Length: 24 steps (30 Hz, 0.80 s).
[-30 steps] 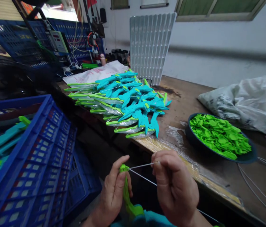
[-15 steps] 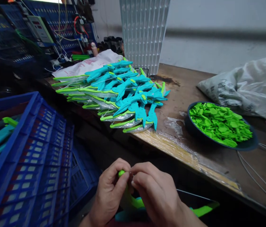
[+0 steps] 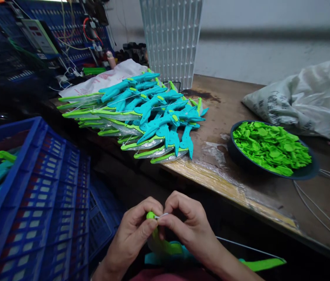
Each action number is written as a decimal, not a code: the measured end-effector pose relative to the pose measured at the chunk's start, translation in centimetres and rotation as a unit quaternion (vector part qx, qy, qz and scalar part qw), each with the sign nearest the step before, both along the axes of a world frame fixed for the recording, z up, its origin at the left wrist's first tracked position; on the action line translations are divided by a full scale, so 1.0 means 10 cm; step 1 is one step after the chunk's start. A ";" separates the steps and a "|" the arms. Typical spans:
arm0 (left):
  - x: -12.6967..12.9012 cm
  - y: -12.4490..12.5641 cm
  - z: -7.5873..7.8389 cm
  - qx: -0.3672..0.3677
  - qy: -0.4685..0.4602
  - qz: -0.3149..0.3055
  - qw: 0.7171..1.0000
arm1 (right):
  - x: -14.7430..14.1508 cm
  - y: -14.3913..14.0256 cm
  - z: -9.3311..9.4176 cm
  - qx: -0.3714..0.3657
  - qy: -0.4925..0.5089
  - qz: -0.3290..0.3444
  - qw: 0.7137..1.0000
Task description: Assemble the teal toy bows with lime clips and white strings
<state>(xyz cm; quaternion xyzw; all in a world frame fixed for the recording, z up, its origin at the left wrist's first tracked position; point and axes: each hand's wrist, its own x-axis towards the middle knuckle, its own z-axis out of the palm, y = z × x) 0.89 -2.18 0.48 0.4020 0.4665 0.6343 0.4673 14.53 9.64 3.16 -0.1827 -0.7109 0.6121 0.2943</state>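
Note:
Low in front of me is a blue and green toy bow (image 3: 174,248), partly hidden behind my hands. My left hand (image 3: 137,230) is closed around the green limb at its tip, thumb and forefinger pinching it. Close against it, my right hand (image 3: 189,222) pinches the end of a white string (image 3: 161,215) at that tip. From behind my right wrist the string runs taut to the bow's other green tip (image 3: 266,264) at the lower right.
Several similar toy bows (image 3: 159,113) lie piled on the table (image 3: 211,84). A dark bowl (image 3: 314,171) holds small green plastic parts. White sacks (image 3: 308,101) lie behind it. Blue crates (image 3: 40,187) stand at the left, and a ribbed translucent panel (image 3: 172,43) stands behind the pile.
My right fingers have drawn slightly apart from the left, and the white string end now shows between them. The bow's far tip has shifted a little right, and the view has moved slightly.

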 end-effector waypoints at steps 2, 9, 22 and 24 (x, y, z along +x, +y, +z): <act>0.01 0.00 -0.04 -0.003 -0.029 0.007 1.000 | -0.01 0.00 -0.02 0.094 0.017 -0.009 0.995; 0.13 0.02 -0.09 -0.047 -0.002 0.123 0.991 | -0.01 -0.01 -0.03 0.295 0.036 0.004 0.955; 0.20 0.08 -0.11 -0.056 -0.060 0.156 0.984 | 0.04 -0.05 0.02 0.308 0.007 -0.035 0.951; 0.16 0.08 -0.09 -0.046 -0.054 0.130 0.989 | 0.04 -0.03 0.02 0.332 0.043 -0.032 0.942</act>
